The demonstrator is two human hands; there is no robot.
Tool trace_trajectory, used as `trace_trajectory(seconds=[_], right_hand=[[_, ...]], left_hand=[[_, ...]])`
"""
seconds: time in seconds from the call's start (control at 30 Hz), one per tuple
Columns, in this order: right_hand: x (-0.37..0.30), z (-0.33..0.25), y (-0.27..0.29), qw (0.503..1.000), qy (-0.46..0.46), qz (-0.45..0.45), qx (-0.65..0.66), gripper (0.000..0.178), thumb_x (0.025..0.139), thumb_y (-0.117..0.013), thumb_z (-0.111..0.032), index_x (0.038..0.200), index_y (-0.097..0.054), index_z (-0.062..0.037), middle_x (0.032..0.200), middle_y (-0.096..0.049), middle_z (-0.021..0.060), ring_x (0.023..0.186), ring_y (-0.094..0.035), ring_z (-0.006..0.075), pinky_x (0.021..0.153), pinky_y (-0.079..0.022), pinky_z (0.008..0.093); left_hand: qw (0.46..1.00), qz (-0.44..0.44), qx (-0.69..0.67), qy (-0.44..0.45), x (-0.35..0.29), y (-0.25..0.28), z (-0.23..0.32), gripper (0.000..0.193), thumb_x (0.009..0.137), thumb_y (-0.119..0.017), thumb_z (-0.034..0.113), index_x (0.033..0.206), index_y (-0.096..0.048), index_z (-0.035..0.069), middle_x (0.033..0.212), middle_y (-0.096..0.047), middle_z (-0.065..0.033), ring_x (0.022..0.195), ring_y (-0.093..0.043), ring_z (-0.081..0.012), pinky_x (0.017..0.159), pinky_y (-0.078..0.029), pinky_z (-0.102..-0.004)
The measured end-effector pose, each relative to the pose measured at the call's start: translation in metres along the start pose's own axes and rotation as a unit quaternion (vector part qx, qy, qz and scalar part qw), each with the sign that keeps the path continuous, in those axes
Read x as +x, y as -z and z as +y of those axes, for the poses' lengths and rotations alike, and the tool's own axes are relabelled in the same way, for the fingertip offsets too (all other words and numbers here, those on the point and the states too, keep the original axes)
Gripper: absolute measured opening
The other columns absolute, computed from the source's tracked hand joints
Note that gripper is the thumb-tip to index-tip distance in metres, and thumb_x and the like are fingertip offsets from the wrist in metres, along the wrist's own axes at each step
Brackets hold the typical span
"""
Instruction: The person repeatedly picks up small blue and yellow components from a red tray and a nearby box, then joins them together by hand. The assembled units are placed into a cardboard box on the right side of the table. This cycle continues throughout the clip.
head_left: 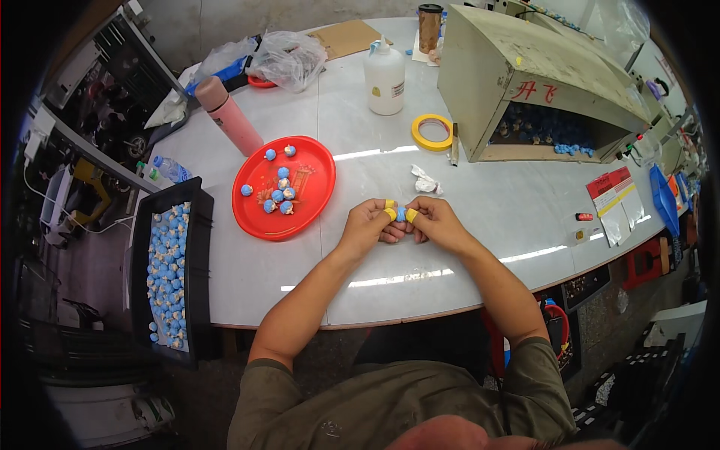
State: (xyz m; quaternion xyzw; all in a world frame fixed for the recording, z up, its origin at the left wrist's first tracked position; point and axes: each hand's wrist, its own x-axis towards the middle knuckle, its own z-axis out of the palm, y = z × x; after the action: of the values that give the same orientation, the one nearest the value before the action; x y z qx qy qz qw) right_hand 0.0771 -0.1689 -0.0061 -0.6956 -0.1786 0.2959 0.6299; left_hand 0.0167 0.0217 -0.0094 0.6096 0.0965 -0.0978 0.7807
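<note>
Both hands meet over the table, pinching one small blue piece (401, 213) between their fingertips. My left hand (367, 227) grips it from the left and my right hand (441, 223) from the right, each closed with curled fingers. Yellow tape wraps some thumb and finger ends. Part of the piece is covered by the fingers, so its full shape is hidden. To the left, a red round tray (251, 217) bears several small blue-and-cream figures (278, 196). Just beyond my hands lies a crumpled white tissue (426, 180).
A black bin (196, 262) full of similar blue pieces stands at the left edge. Behind are a pink flask (229, 116), a white squeeze bottle (385, 79), a yellow tape roll (432, 133) and a cutter knife (454, 145). A metal cabinet (480, 90) stands at right.
</note>
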Motion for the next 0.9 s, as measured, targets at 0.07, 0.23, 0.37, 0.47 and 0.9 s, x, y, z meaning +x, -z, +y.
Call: trace_trajectory(seconds=[0.07,0.23,0.37,0.47,0.9], right_hand=[[0.001,0.001,0.002,1.000,-0.015,-0.010,-0.004,0.018,0.096,-0.056,-0.016,0.101,-0.063,0.0005,0.078,-0.064,0.0053,0.059,-0.059,0.0092,0.052,-0.047,0.0238],[0.003,0.006,0.002,1.000,-0.015,-0.016,-0.011,0.020,0.097,-0.053,-0.018,0.099,-0.063,0.0001,0.077,-0.065,0.0060,0.058,-0.059,0.0099,0.052,-0.047,0.0242],[0.004,0.009,0.003,1.000,-0.020,-0.016,-0.001,0.020,0.096,-0.054,-0.017,0.099,-0.063,0.0002,0.077,-0.065,0.0061,0.059,-0.059,0.0102,0.052,-0.047,0.0244],[0.004,0.007,0.003,1.000,-0.017,-0.019,0.001,0.019,0.095,-0.055,-0.017,0.098,-0.063,0.0006,0.077,-0.065,0.0061,0.058,-0.059,0.0101,0.052,-0.047,0.0241],[-0.001,-0.001,0.000,0.999,-0.038,-0.016,-0.020,0.019,0.095,-0.059,-0.017,0.096,-0.062,0.0017,0.074,-0.064,0.0063,0.056,-0.059,0.0103,0.051,-0.047,0.0243]], left_hand=[[1.000,-0.003,0.005,0.005,0.001,0.002,-0.003,0.030,0.099,-0.058,0.019,0.122,-0.057,0.000,0.087,-0.070,-0.0112,0.068,-0.068,-0.0144,0.062,-0.055,-0.0253],[1.000,-0.004,-0.001,0.000,0.000,0.003,-0.004,0.031,0.099,-0.060,0.021,0.122,-0.056,0.000,0.085,-0.069,-0.0111,0.066,-0.067,-0.0144,0.060,-0.055,-0.0251],[1.000,-0.015,-0.001,0.002,0.001,0.004,-0.006,0.031,0.099,-0.060,0.020,0.123,-0.055,0.000,0.086,-0.070,-0.0118,0.067,-0.068,-0.0145,0.061,-0.056,-0.0253],[1.000,-0.015,-0.010,0.010,0.002,0.005,-0.006,0.031,0.098,-0.060,0.017,0.123,-0.055,-0.001,0.088,-0.070,-0.0121,0.068,-0.068,-0.0147,0.062,-0.056,-0.0252],[0.999,-0.031,0.003,-0.027,0.004,0.007,-0.011,0.024,0.094,-0.054,0.006,0.115,-0.055,-0.006,0.083,-0.067,-0.0103,0.064,-0.065,-0.0129,0.057,-0.053,-0.0238]])
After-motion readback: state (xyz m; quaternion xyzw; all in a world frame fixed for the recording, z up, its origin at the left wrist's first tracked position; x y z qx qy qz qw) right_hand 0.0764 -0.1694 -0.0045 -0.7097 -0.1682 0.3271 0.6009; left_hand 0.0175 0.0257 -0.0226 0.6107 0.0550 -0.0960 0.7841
